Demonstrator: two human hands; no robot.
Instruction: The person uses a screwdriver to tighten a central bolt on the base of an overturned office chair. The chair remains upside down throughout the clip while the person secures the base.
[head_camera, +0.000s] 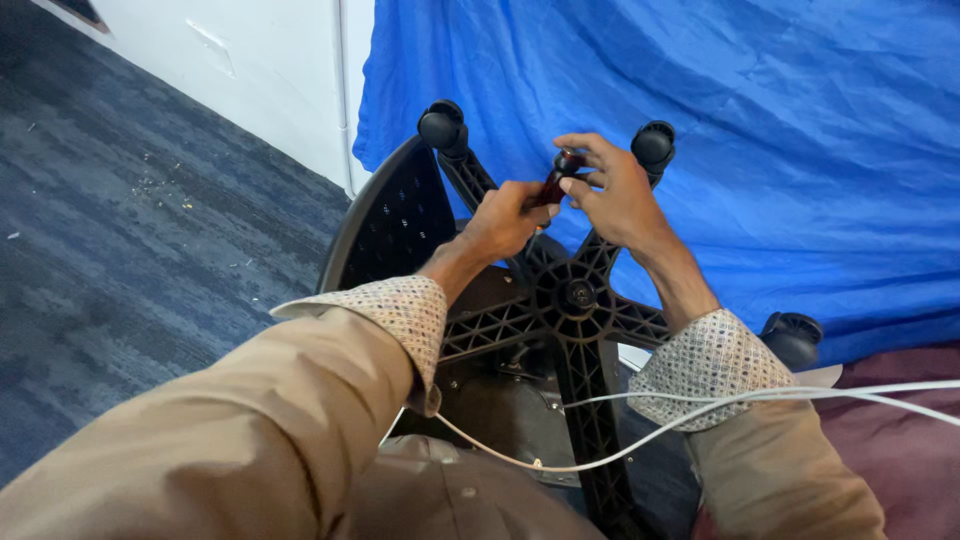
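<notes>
My left hand (505, 215) is clenched around a small dark red-handled tool (556, 178), which sits at twelve o'clock from the hub of the upturned chair's star base (577, 294). My right hand (612, 192) pinches the tool's top end. Black casters stand at eleven (441, 126) and one o'clock (654, 145), against blue cloth (780, 130).

A black chair base (575, 300) with black casters (443, 127) stands against a bright blue cloth (760, 120), beside grey-blue carpet (130, 230), a white wall (270, 70), tan sleeves (250, 430) with speckled cream cuffs (405, 310), and a white cable (720, 405).
</notes>
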